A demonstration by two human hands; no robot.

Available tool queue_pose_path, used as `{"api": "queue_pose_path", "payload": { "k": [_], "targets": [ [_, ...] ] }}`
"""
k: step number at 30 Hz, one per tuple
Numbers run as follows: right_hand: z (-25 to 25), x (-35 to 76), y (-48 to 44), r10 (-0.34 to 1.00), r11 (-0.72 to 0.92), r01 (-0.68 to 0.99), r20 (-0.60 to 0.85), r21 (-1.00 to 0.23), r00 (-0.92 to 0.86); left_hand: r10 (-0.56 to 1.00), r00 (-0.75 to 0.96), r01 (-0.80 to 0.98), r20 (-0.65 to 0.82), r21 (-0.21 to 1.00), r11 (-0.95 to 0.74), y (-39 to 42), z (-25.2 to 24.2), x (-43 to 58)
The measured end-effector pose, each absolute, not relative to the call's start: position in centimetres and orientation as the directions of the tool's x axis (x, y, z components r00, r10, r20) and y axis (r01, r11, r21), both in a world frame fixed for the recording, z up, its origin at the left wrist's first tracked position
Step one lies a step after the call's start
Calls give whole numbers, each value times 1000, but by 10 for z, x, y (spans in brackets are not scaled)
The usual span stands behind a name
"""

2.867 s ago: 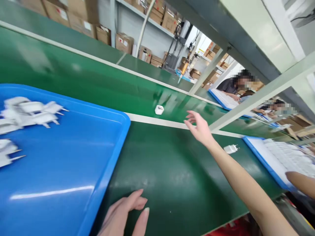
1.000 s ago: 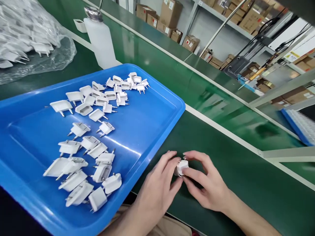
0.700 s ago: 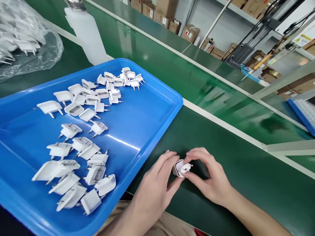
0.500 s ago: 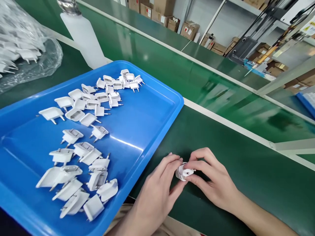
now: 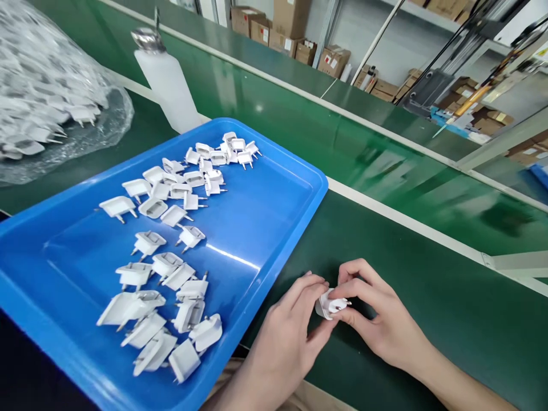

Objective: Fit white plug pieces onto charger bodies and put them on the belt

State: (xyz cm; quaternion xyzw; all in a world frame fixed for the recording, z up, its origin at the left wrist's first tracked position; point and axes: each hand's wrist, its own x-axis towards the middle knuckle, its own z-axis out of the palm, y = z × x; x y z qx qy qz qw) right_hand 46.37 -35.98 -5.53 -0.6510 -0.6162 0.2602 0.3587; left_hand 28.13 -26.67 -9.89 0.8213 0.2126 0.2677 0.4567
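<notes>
clear plastic bag of white parts [image 5: 47, 108] lies far left, then the blue tray [image 5: 274, 228] of loose plug pieces [image 5: 171, 268], then the left hand [image 5: 282, 342] and right hand [image 5: 385, 325] pinching one small white plug [image 5: 330, 303] just above the green mat [image 5: 428, 319], probably light, stiff, slick, best held by its body sides.

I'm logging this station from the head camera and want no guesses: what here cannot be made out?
- White plug piece: mostly covered by the left hand and right hand; whether it is one part or two cannot be told.
- Clear bag of white parts: cut off by the left edge.
- Box labels on the far shelf: too small to read.
</notes>
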Motion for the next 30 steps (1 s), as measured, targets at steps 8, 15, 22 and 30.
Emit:
{"api": "queue_pose_path", "payload": {
  "k": [8,15,22,30],
  "targets": [
    [-52,459,-353,963,-215,431,-117,-876,241,595,749,92,291,844,-529,-266,-102,284],
    [-60,456,-351,960,-201,388,-103,-900,259,572,746,71,342,812,-579,-264,-106,288],
    [-69,449,-354,940,-62,584,150,-809,307,586,736,25,339,851,-525,-258,-103,289],
    [-41,448,-358,897,111,710,378,-696,231,593,722,-12,356,863,-504,-256,-104,284]
  ]
}}
